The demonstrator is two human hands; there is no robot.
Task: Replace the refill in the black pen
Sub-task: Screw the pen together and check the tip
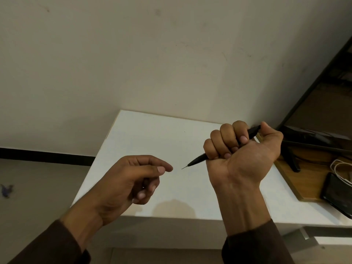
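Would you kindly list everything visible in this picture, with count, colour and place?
black pen: one, black, gripped in the right fist above the table, thin tip pointing left
table: one, white, centre, against the wall
wooden board: one, brown, right end of the table
phone: one, dark, on the board at the right edge
cable: one, white, coiled beside the phone
dark stand: one, black, on the board behind the right hand
left hand: one, brown sleeve, fingers loosely curled, apart from the pen tip
right hand: one, brown sleeve, closed around the pen
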